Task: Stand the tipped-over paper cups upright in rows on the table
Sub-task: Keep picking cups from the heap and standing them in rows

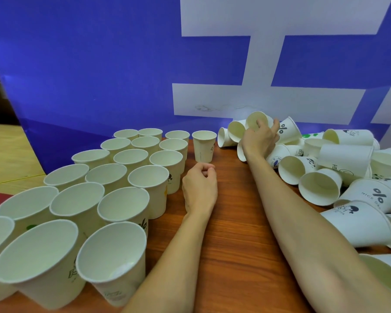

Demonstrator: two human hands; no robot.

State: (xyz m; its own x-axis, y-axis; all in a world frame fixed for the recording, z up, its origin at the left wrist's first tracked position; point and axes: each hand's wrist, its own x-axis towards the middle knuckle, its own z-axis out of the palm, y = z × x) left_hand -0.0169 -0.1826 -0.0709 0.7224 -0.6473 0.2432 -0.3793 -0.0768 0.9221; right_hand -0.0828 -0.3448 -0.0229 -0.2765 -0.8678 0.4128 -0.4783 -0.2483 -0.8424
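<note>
Atop tipped cups (321,168), right hand (261,138) gripping empty cup (256,120)

A single head-worn wide-angle view looks forward and down from close above the bench (230,245), facing the blue-and-white wall (99,64) behind it, edges visibly curved.

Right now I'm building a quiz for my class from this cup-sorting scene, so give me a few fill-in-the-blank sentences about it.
1. The right hand grips a tipped cup at the far end of the ____ pile.
2. The left hand is curled and holds ____.
3. The lone upright cup stands just beyond the ____ hand.
4. The cups in rows stand with their openings facing ____.

Missing words: tipped-over; nothing; left; up
</note>
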